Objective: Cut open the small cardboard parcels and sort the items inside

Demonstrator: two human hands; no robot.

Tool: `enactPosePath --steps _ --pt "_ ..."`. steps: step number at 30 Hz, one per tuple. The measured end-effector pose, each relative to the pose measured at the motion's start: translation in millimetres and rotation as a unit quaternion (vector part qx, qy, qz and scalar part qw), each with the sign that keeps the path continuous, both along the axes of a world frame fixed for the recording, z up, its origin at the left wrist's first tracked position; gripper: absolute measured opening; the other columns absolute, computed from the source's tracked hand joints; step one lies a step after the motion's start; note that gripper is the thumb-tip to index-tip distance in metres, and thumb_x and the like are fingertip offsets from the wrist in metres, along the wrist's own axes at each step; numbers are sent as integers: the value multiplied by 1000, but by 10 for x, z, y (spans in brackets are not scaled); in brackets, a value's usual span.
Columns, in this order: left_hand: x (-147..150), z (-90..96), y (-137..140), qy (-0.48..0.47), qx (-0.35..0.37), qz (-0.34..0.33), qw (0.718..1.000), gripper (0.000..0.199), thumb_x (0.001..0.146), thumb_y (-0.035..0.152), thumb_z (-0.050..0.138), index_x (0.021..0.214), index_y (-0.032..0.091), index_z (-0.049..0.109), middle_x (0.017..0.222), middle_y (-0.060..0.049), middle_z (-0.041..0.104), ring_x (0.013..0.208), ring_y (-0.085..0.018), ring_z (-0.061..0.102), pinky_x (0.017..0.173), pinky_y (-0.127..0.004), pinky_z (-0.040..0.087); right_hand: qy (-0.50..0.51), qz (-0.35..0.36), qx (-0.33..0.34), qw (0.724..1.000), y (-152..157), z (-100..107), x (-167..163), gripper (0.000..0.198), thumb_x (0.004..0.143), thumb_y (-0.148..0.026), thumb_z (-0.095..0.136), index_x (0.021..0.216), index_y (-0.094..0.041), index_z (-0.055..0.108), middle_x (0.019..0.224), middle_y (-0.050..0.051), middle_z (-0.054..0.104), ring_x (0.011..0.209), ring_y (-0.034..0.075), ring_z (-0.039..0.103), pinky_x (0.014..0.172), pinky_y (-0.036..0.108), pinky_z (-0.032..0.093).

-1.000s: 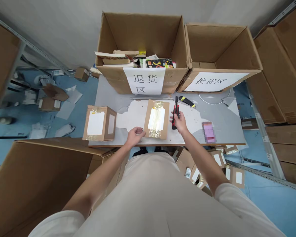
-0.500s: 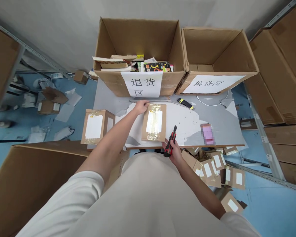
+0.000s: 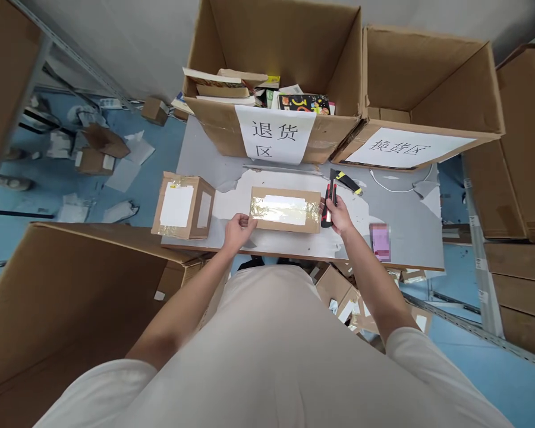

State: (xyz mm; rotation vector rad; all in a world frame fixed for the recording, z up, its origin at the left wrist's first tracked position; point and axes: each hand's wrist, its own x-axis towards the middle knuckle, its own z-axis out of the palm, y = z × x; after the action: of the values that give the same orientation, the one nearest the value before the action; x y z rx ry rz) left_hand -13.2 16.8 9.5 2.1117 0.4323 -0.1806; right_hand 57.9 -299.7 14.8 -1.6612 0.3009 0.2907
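Observation:
A small cardboard box (image 3: 286,224) lies lengthwise across the table, with a white label and shiny clear tape along its top. At its left end my left hand (image 3: 239,230) is closed on the corner, fingertips bent against the cardboard. My right hand (image 3: 339,215) grips a red and black box cutter (image 3: 329,205), blade pointing away from me. Fingers of that same hand also reach the box's right end. Just beyond the box cutter lies a second cutter, a yellow and black one (image 3: 350,182).
Another taped box (image 3: 178,205) stands at the table's left. Two big open cartons with paper signs line the back; the left carton (image 3: 209,128) holds books, beside the right carton (image 3: 432,119). A pink phone-like item (image 3: 380,241) lies right. Several boxes are on the floor.
The box has turned from upright to crosswise. My left hand moved from its far corner to its left end; my right hand, still with the red cutter, moved forward to the right end.

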Motion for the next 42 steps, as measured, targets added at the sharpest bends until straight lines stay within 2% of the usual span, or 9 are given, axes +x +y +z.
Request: enactPosePath --steps 3,6,9,11,22,27,33,39,42 --pt "96 43 -38 -72 75 -42 994 50 72 41 62 116 16 55 116 -14 61 105 -27 61 90 -42 49 16 -34 0 999 -120 73 -150 52 77 -53 60 121 -27 51 96 3 66 69 13 65 68 32 57" --pt "294 113 -132 -153 152 -163 963 72 69 42 65 133 15 46 141 -19 42 135 -34 38 109 -48 34 53 4 -92 994 -291 190 -465 66 77 -49 60 137 -26 42 91 2 64 54 10 59 51 27 54" --pt "447 151 -287 -150 209 -290 922 94 62 61 69 140 17 41 153 -19 26 143 -41 17 114 -58 13 82 63 -134 986 -387 295 -740 75 80 -45 57 149 -31 28 91 1 63 49 9 56 44 25 52" --pt "490 144 -383 -136 237 -327 905 106 57 72 68 143 18 37 157 -19 19 144 -44 10 112 -63 3 85 80 -143 983 -388 321 -842 72 82 -42 55 149 -33 30 92 1 64 50 8 56 43 23 51" --pt "435 204 -468 -76 313 -350 879 114 58 79 62 148 17 29 158 -17 14 145 -40 9 114 -55 9 83 136 -160 974 -413 315 -819 61 88 -35 49 147 -32 35 83 0 63 46 7 53 41 22 50" --pt "439 238 -499 -56 313 -333 888 116 57 77 66 149 16 28 159 -17 11 145 -40 7 113 -54 12 65 218 -233 945 -464 506 -682 59 89 -29 50 147 -27 37 58 -4 57 40 8 50 43 21 46" --pt "447 237 -519 -36 320 -348 880 117 58 76 64 150 19 23 160 -17 5 146 -39 3 111 -55 15 48 286 -296 910 -458 701 -530 57 89 -24 50 145 -19 41 44 -7 48 33 9 44 43 22 42" --pt "449 239 -541 -24 338 -344 876 116 60 75 64 151 18 21 160 -17 2 146 -40 -2 109 -55 18 69 290 -258 919 -506 610 -603 58 90 -28 50 146 -24 38 50 -6 52 34 10 48 39 21 40" --pt "447 240 -537 -24 335 -347 876 116 60 77 63 151 19 20 160 -15 1 146 -39 -2 108 -55 20 43 284 -274 918 -489 582 -728 58 90 -27 48 147 -22 37 47 -7 50 33 11 47 40 22 40"
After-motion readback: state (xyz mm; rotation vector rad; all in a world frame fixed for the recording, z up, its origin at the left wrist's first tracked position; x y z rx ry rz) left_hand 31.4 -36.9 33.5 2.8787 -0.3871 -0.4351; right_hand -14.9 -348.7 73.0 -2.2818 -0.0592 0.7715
